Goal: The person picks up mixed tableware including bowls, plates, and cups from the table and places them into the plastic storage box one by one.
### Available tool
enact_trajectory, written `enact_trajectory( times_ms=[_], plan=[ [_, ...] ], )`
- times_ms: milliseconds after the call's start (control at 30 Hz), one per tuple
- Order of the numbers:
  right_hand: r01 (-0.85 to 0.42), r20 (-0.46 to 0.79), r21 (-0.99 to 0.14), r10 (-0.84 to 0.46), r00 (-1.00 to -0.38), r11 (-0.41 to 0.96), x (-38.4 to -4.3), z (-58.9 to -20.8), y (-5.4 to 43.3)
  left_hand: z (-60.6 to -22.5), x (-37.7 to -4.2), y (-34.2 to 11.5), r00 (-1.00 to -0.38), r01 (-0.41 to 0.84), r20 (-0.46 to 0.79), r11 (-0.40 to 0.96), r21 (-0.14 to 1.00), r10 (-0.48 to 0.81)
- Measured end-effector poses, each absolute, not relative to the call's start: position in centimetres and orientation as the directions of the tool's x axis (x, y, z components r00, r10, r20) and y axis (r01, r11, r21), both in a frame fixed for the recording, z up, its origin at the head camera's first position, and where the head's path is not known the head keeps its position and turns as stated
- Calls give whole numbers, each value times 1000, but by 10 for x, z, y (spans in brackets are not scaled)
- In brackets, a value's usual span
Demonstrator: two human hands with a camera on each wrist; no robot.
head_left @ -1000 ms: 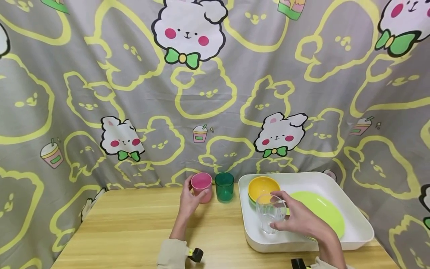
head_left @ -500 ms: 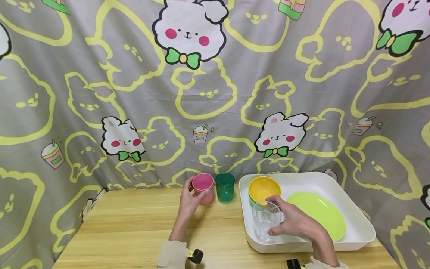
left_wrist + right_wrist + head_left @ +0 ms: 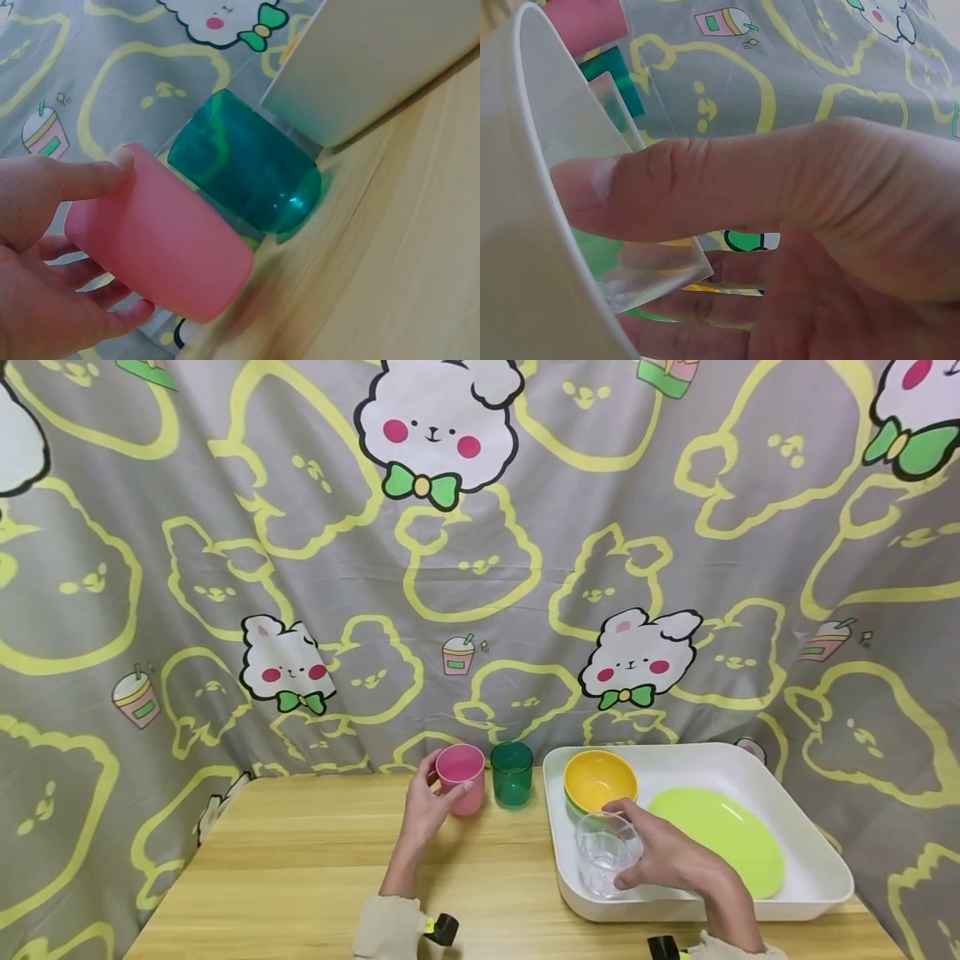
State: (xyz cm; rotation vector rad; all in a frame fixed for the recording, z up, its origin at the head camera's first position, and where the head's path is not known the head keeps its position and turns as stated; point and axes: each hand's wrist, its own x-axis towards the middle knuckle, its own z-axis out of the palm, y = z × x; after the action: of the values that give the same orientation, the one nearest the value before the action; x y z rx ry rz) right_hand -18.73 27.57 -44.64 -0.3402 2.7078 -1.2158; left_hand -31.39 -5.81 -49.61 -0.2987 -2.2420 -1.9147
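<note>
My left hand (image 3: 427, 810) grips a pink cup (image 3: 467, 793) at the back of the table, thumb on the near side and fingers round the far side. Right beside it stands a see-through green cup (image 3: 512, 781), which the left wrist view shows upright on the wood. My right hand (image 3: 667, 852) holds a clear cup (image 3: 600, 864) between thumb and fingers, inside the near left corner of a white tray (image 3: 750, 912). In the right wrist view the tray wall (image 3: 525, 225) hides part of the clear cup (image 3: 667, 274).
A yellow bowl (image 3: 600, 781) sits on a green one at the tray's back left. An oval lime plate (image 3: 723, 835) lies in the tray's middle. The wooden table (image 3: 300, 860) meets a patterned curtain (image 3: 375, 568) behind.
The clear cup, held in my right hand, has moved lower and nearer to the tray's front wall. My left hand stays on the pink cup. The head view has shifted slightly.
</note>
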Motion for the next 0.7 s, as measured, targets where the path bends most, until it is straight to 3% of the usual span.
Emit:
enact_trajectory(
  times_ms=[400,700],
  plan=[
    [-147,-47,-741,-270,-962,656,-180,-438,287,-486,-308,-68,-970,242,238,113,964,48],
    [-252,218,-723,-134,-967,644,-179,-430,275,-472,-303,-79,-956,286,276,106,952,103]
  ],
)
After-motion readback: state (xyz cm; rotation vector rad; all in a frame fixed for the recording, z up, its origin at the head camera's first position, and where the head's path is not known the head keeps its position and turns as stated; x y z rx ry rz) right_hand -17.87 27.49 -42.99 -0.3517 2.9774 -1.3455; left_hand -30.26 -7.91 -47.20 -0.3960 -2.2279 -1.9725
